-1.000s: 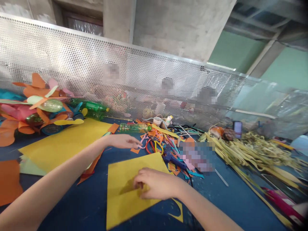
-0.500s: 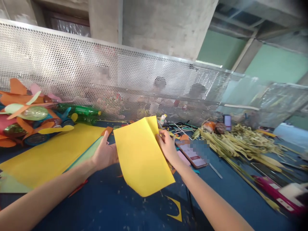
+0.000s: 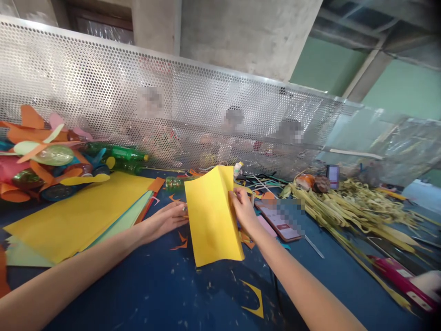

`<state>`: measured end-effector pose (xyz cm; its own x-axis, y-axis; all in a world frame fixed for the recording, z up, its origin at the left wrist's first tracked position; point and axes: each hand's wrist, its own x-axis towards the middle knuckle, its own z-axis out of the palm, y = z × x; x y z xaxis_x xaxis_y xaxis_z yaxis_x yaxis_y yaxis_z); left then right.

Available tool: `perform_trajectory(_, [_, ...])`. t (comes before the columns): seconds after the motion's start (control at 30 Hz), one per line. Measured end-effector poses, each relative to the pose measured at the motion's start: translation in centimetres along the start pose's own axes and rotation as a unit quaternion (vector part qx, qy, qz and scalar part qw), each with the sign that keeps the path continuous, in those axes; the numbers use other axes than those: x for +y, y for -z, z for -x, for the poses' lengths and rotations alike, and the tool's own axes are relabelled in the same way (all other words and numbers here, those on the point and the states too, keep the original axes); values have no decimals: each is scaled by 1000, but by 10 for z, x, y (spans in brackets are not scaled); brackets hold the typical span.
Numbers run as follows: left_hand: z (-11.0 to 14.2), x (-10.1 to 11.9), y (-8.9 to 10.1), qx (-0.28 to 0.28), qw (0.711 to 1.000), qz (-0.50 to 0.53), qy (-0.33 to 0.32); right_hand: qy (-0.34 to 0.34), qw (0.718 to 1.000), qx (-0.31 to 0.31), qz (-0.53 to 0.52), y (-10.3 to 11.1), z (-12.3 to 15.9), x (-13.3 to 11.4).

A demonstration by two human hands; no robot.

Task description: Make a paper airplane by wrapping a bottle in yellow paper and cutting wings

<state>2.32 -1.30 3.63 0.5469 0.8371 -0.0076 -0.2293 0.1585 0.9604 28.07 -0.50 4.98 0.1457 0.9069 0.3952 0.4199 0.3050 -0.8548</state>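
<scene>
A sheet of yellow paper (image 3: 208,220) stands raised over the blue table, with a lengthwise crease near its right side. My right hand (image 3: 244,209) pinches its right edge, some fingers hidden behind the sheet. My left hand (image 3: 165,223) is at the opposite edge, its fingers stretched out toward the paper; whether the fingertips touch it I cannot tell. Below the sheet lies a curved yellow paper offcut (image 3: 254,299). A stack of yellow and pale green paper (image 3: 82,211) rests to the left of my left hand.
Bottle crafts with paper propellers (image 3: 44,156) and a green plastic bottle (image 3: 127,153) occupy the back left. Right of my right hand lies a phone (image 3: 279,220). Dried husk strips (image 3: 337,207) and a magenta tool (image 3: 403,280) lie farther right. A perforated metal panel (image 3: 200,101) borders the back, people behind it.
The yellow sheet has turned and bent more along its crease, looking narrower. My left hand has moved right, its thumb lowered from upright. My right hand keeps hold of the edge.
</scene>
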Motion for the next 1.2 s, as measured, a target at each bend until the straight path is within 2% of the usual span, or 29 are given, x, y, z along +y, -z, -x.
perform_trajectory(0.13, [4, -3, -9, 2, 999, 25, 35, -28, 993, -60, -93, -6, 8, -9])
perform_trajectory(0.27, [10, -7, -18, -32, 996, 59, 57, -41, 977, -99, -183, -10, 15, -19])
perform_trajectory(0.37, [12, -9, -19, -4, 996, 57, 76, -16, 990, -78, -116, -9, 15, -22])
perform_trajectory(0.47, [9, -8, -12, 47, 995, 51, 75, 47, 999, -12, 8, -4, 12, -21])
perform_trajectory(0.53, [6, -8, -5, 76, 994, 32, 65, 63, 996, 25, 63, 0, 9, -17])
perform_trajectory(0.73, [-5, -11, 10, 132, 990, -14, 56, 20, 997, 50, 53, 0, 2, 2])
perform_trajectory(0.87, [-8, -7, 16, 152, 987, -21, 56, -31, 999, -10, 26, -5, 1, 11])
perform_trajectory(1.03, [-11, 1, 23, 178, 983, -34, 23, -58, 992, -110, 16, -10, 9, 8])
perform_trajectory(1.2, [-13, 6, 28, 202, 978, -43, 23, -41, 989, -116, 84, -13, 9, 5])
